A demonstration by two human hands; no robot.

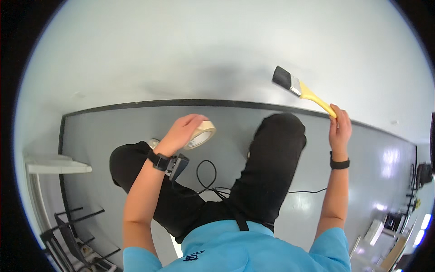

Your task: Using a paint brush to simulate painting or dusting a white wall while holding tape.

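Observation:
My left hand [181, 132] grips a roll of cream masking tape [208, 128] above the grey floor, between my bent knees. Out to the right, my right hand [341, 127] holds a paintbrush by the end of its yellow handle [316, 98]. The brush's black bristles [282, 77] point up and left, in front of the white wall [170, 51]. From this view I cannot tell whether the bristles touch the wall.
A dark baseboard [190, 103] runs along the foot of the wall. A black cable [206, 185] lies looped between my legs. On the left are a white ledge [61, 166] and a black metal frame [64, 231]. Furniture [396, 221] stands far right.

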